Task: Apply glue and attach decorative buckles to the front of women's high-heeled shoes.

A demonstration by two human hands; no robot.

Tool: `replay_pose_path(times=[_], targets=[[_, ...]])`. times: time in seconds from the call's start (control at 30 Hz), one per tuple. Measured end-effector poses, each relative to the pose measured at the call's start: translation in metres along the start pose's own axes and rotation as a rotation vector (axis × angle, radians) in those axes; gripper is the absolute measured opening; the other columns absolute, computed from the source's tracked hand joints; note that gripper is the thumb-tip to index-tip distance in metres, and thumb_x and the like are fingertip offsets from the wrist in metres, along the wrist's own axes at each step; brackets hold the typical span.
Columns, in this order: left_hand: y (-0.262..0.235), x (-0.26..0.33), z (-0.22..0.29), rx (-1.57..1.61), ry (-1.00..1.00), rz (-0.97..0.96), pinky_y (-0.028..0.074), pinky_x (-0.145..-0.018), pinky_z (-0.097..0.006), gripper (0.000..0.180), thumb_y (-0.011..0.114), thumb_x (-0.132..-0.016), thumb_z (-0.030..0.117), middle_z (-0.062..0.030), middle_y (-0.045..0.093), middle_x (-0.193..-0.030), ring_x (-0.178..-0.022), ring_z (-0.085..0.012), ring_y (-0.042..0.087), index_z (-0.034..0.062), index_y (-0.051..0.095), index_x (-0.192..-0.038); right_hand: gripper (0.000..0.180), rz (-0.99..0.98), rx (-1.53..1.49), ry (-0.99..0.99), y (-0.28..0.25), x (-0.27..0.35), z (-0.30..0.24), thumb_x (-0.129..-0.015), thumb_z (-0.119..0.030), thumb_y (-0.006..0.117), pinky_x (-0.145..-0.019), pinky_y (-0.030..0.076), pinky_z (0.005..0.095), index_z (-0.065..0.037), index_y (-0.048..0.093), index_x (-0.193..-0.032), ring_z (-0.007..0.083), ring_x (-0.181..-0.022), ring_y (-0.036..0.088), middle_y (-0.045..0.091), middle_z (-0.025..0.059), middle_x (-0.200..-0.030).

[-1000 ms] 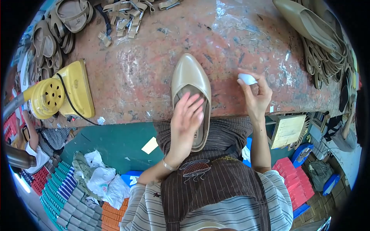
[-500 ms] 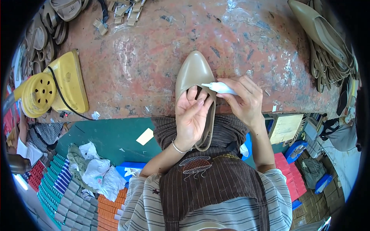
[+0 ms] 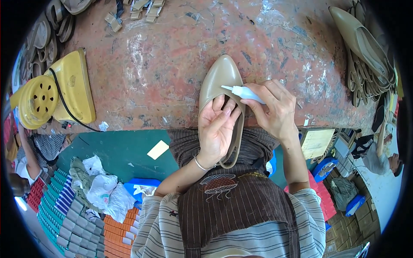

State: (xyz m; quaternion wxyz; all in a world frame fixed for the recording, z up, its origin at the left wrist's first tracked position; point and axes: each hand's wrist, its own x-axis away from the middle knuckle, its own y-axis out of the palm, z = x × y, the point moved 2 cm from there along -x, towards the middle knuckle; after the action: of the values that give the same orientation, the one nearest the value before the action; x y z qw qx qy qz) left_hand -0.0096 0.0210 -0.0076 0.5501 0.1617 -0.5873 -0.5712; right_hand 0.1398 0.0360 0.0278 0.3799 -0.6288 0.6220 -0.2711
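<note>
A beige pointed-toe slingback shoe (image 3: 220,74) lies at the table's near edge, toe pointing away from me. My left hand (image 3: 216,129), palm up, has its fingers tucked inside the shoe's opening under the upper, supporting it; those fingertips are hidden. Pinched in my right hand (image 3: 275,109) is a small white squeeze bottle (image 3: 246,93) with a thin nozzle. Its tip sits at the shoe's vamp, just above the edge of the opening. Whether anything comes out of it I cannot tell.
A yellow lamp-like device (image 3: 71,92) with a black cord stands at the left of the worn red table (image 3: 163,64). Beige sandals (image 3: 43,34) lie far left, decorated straps (image 3: 146,9) at the back. More beige shoes (image 3: 361,47) are piled on the right.
The bottle's nozzle has moved from the rim of the shoe's opening slightly up and left onto the vamp. The view has shifted a little; both hands keep their holds.
</note>
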Motion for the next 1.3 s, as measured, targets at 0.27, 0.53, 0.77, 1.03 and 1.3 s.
replay_pose_path(times=[0.27, 0.53, 0.77, 1.03, 1.3], targets=[[-0.003, -0.001, -0.001, 0.015, 0.008, -0.022, 0.04, -0.106, -0.041, 0.04, 0.048, -0.091, -0.006, -0.0096, 0.052, -0.12, -0.116, -0.021, 0.05, -0.0048, 0.038, -0.13, 0.021, -0.058, 0.042, 0.022, -0.004, -0.005, -0.005, -0.074, -0.022, 0.074, -0.051, 0.045, 0.0338, -0.008, 0.066, -0.087, 0.0215, -0.066, 0.055, 0.055, 0.0035, -0.071], [-0.008, 0.001, -0.003, 0.014, -0.006, 0.01, 0.043, -0.101, -0.037, 0.035, 0.048, -0.091, -0.006, -0.0065, 0.053, -0.117, -0.112, -0.0177, 0.052, -0.003, 0.042, -0.126, 0.019, -0.066, 0.044, 0.004, -0.007, -0.011, -0.008, -0.072, -0.019, 0.075, -0.052, 0.046, 0.0338, -0.008, 0.064, -0.084, 0.0221, -0.067, 0.056, 0.056, 0.004, -0.073], [-0.005, 0.0, -0.002, 0.035, -0.007, 0.003, 0.043, -0.101, -0.037, 0.036, 0.048, -0.091, -0.006, -0.0064, 0.053, -0.118, -0.112, -0.0178, 0.052, -0.0029, 0.041, -0.127, 0.018, -0.093, 0.059, 0.003, -0.01, -0.013, -0.01, -0.072, -0.018, 0.075, -0.053, 0.046, 0.0335, -0.007, 0.063, -0.081, 0.0225, -0.067, 0.056, 0.058, 0.0043, -0.073], [0.004, 0.001, 0.003, -0.01, -0.014, 0.042, 0.042, -0.104, -0.039, 0.04, 0.048, -0.091, -0.006, -0.0095, 0.052, -0.125, -0.118, -0.021, 0.05, -0.004, 0.039, -0.13, 0.017, -0.092, 0.065, 0.008, -0.014, -0.013, -0.014, -0.072, -0.017, 0.074, -0.054, 0.047, 0.0337, -0.007, 0.063, -0.08, 0.0227, -0.067, 0.057, 0.059, 0.0044, -0.073], [-0.006, 0.002, 0.0, 0.024, -0.008, 0.005, 0.04, -0.105, -0.041, 0.041, 0.047, -0.091, -0.006, -0.0114, 0.049, -0.13, -0.122, -0.0227, 0.048, -0.0046, 0.038, -0.131, 0.016, -0.077, 0.048, -0.013, -0.014, -0.017, -0.017, -0.071, -0.016, 0.074, -0.053, 0.047, 0.0341, -0.007, 0.063, -0.079, 0.0229, -0.067, 0.057, 0.059, 0.0046, -0.073]])
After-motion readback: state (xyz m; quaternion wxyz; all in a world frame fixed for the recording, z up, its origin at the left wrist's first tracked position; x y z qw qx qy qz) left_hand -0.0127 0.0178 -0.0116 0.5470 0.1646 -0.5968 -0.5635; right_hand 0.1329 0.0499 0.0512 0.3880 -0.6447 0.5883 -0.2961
